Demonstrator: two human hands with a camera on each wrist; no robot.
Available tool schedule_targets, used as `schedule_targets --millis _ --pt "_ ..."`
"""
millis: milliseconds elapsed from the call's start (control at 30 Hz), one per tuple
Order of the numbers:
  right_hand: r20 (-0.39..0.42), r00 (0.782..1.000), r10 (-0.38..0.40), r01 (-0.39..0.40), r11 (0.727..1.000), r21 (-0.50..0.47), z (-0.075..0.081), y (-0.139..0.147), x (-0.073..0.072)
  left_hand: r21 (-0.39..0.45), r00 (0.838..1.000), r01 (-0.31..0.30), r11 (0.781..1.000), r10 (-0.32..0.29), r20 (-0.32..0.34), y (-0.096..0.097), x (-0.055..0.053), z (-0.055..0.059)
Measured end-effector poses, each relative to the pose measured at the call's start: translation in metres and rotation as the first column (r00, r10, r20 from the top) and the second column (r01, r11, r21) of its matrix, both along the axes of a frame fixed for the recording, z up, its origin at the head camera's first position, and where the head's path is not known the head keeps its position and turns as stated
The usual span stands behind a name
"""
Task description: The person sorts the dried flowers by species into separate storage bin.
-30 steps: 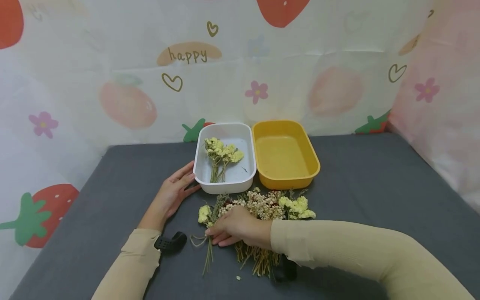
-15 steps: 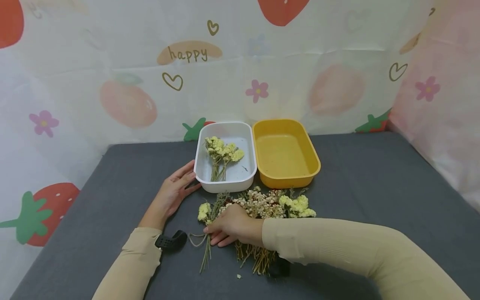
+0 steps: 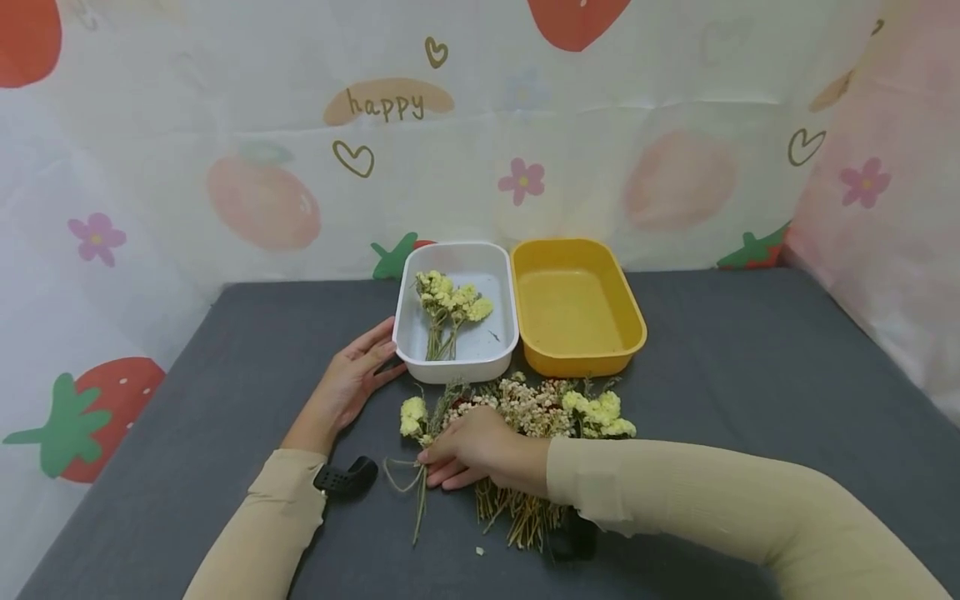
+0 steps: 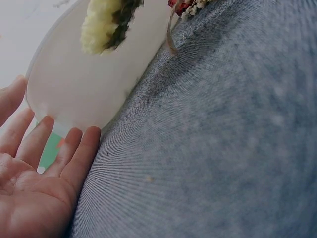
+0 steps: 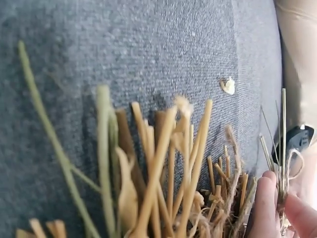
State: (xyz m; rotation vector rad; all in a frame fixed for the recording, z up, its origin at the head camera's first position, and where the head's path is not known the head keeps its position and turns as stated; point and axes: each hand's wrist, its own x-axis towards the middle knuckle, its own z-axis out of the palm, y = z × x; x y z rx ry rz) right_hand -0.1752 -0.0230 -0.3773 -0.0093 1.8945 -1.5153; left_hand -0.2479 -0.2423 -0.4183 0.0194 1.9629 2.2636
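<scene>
In the head view, my right hand (image 3: pixel 480 450) pinches the stems of a small bunch of dried yellow flowers (image 3: pixel 412 417), with a twine loop hanging to the left. The bunch's thin green stems (image 5: pixel 283 129) show between thumb and finger in the right wrist view. Under and beside that hand lies a pile of dried flower bunches (image 3: pixel 528 408), cream, yellow and dark red, partly hidden by the arm. My left hand (image 3: pixel 352 387) rests its straight fingertips against the left side of the white container (image 3: pixel 457 372), which holds yellow flower bunches (image 3: pixel 450 302).
A yellow container (image 3: pixel 577 329) stands right beside the white one, against the patterned cloth backdrop (image 3: pixel 585 133). A small pale crumb (image 3: pixel 480 551) lies on the dark grey tablecloth (image 3: pixel 720 367) near the front.
The head view has shifted slightly. The stems below my right hand hang straighter and closer together than before. My left hand has stayed at the white container.
</scene>
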Motion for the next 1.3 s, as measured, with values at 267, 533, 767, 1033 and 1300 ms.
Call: schedule_targets --millis 267,533,767,1033,1300 --pt "0.033 0.999 -0.005 0.007 0.999 -0.040 0.007 0.006 0.001 0.015 1.000 -0.012 1.000 0.011 0.014 0.001 -0.001 0.001" --pt "0.023 0.999 0.029 -0.027 0.998 -0.058 0.012 0.012 0.005 0.001 1.000 -0.013 1.000 0.013 0.006 0.002 0.001 -0.001" --pt "0.010 0.998 0.070 -0.069 0.994 -0.085 0.019 0.021 0.007 0.000 1.000 -0.015 1.000 0.015 0.005 0.002 0.001 0.000" --pt "-0.030 0.996 0.080 -0.082 0.992 -0.092 0.028 0.030 0.009 0.004 1.000 -0.022 1.000 0.022 0.013 0.002 0.001 0.001" --pt "-0.059 0.996 0.072 -0.078 0.992 -0.098 0.043 0.038 -0.002 0.000 1.000 -0.013 1.000 0.013 -0.001 0.002 -0.001 -0.001"
